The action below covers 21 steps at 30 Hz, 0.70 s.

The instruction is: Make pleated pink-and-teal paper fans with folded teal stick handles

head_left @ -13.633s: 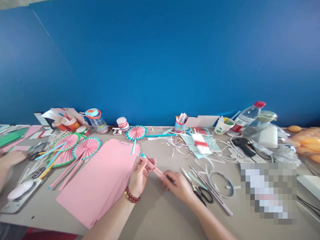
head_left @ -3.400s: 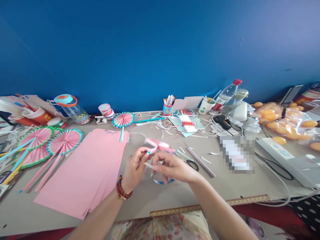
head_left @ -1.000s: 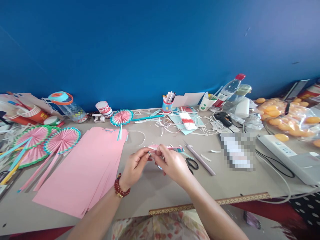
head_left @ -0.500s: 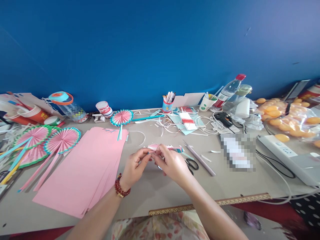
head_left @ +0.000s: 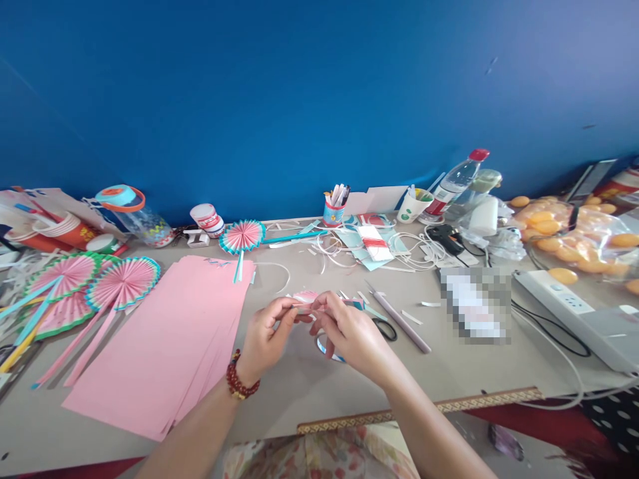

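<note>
My left hand [head_left: 267,332] and my right hand [head_left: 349,332] meet over the middle of the table, each pinching a small folded pink paper piece [head_left: 305,299] with teal edging. The fingers of both hands are closed on it, and most of the piece is hidden behind them. A red bead bracelet [head_left: 239,384] sits on my left wrist. Just under my right hand a loop of tape strip [head_left: 324,349] lies on the table. A stack of pink paper sheets [head_left: 170,339] lies to the left of my hands.
Finished pink pleated fans [head_left: 120,283] lie at the left, another fan [head_left: 242,236] at the back. Scissors [head_left: 384,327] and a grey stick [head_left: 399,319] lie right of my hands. Further off are a pen cup [head_left: 333,209], water bottle [head_left: 456,181], power strip [head_left: 574,313] and oranges [head_left: 579,239].
Over the last second both hands stayed together on the pink piece, shifting slightly toward me; the tape loop under my right hand now shows. Long ago the piece was a straight folded strip.
</note>
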### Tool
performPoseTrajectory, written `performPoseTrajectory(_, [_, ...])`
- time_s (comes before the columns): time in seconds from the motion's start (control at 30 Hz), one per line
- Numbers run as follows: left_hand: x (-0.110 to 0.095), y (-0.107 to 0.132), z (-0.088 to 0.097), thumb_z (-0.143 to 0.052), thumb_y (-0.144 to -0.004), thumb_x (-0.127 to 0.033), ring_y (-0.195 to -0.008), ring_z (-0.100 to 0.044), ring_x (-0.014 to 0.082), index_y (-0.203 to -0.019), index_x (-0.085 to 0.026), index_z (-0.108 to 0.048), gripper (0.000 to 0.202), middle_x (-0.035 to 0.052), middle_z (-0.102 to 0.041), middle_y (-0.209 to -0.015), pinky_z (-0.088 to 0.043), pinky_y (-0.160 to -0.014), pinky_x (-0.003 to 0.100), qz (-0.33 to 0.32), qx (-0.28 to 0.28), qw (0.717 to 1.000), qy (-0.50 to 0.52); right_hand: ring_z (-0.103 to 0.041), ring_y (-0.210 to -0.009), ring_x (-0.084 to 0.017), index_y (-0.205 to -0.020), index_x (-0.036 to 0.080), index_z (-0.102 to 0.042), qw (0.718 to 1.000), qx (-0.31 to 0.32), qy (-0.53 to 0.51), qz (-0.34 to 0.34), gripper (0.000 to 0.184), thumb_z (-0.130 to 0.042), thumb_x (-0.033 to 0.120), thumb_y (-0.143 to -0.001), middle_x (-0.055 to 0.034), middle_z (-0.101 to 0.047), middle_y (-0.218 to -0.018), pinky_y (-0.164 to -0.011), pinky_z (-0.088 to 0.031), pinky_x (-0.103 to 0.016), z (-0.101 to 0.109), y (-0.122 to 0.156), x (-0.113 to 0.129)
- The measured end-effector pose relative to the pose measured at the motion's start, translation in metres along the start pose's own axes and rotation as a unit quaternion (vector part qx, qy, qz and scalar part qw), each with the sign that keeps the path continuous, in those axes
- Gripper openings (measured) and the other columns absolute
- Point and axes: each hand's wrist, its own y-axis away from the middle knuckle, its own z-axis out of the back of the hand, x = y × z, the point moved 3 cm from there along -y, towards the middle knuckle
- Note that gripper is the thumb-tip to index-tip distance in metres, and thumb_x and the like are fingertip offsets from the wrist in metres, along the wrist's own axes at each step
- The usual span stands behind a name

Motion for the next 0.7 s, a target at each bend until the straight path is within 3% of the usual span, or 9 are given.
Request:
performPoseTrajectory(0.13, [-0.001,0.000,0.000,-0.051,-0.099,-0.030,-0.092,-0.075,0.0210,-0.108,-0.019,-0.063,0.019,0.0075,-0.076,-0.103,-0.059,-0.082,0.031,0.002,0.000,1.000,0.011,-0.063,-0.048,-0.010,-0.106,0.025,-0.046,0.999,0.017,-0.036,-0.011,0.013,-0.035,0.027,-0.100,0.0045,-0.073,-0.083,-0.063,-0.045,-0.025,0.001,0.001,-0.001])
performPoseTrajectory(0.33, [-0.001,0.000,0.001,-0.052,-0.099,-0.032,-0.090,-0.076,0.0211,-0.104,-0.019,-0.062,0.018,0.0065,-0.077,-0.096,-0.058,-0.080,0.029,0.025,-0.011,0.999,0.016,-0.067,-0.054,-0.014,-0.125,0.027,-0.042,0.999,-0.020,-0.018,-0.029,0.030,-0.043,0.025,-0.095,0.0033,-0.075,-0.084,-0.065,-0.046,-0.026,0.008,0.002,-0.006])
performPoseTrajectory(0.7, [-0.001,0.000,0.002,-0.051,-0.099,-0.034,-0.088,-0.076,0.0214,-0.105,-0.018,-0.063,0.021,0.0081,-0.075,-0.106,-0.057,-0.079,0.030,0.020,0.008,0.999,0.024,-0.062,-0.048,-0.013,-0.111,0.026,-0.052,0.997,-0.013,0.057,-0.054,0.018,-0.043,0.027,-0.096,0.0038,-0.075,-0.077,-0.059,-0.041,-0.024,0.014,0.000,-0.002])
